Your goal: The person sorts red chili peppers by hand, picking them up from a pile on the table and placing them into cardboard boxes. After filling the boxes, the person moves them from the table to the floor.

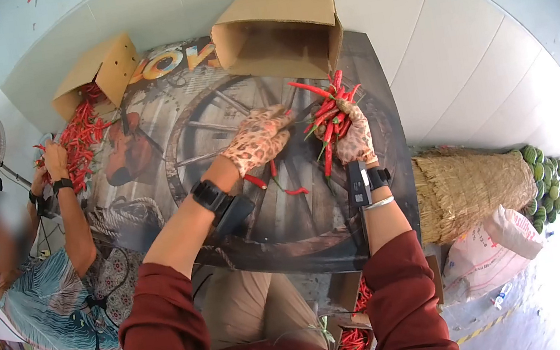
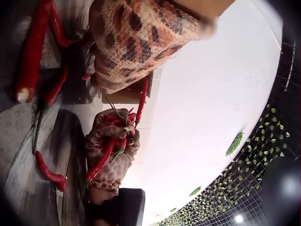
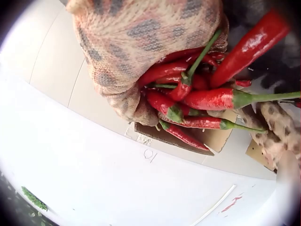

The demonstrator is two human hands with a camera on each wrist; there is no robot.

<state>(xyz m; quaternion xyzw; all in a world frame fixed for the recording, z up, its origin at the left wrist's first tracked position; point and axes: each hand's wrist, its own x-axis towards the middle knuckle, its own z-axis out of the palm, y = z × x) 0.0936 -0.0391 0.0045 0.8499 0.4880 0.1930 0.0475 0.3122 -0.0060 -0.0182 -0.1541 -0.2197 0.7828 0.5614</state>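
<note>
My right hand (image 1: 354, 136), in a leopard-print glove, grips a bunch of red chili peppers (image 1: 334, 120), their green stems and red tips sticking out several ways. Close up in the right wrist view, glossy peppers (image 3: 207, 99) fan out from under the curled fingers. To the left of the bunch, my left hand (image 1: 256, 138), gloved alike, is low over the table, with a bit of red chili showing at its fingertips; most of that pepper is hidden. Below this hand, a few loose chili peppers (image 1: 295, 191) lie on the table.
An empty-looking cardboard box (image 1: 273, 9) lies open at the table's back. Another box (image 1: 112, 69) spills a chili heap (image 1: 81, 143), where a second person (image 1: 43, 283) works. Chili boxes (image 1: 354, 341) stand below the table edge. A straw roll (image 1: 473, 182) and sack (image 1: 488, 260) are right.
</note>
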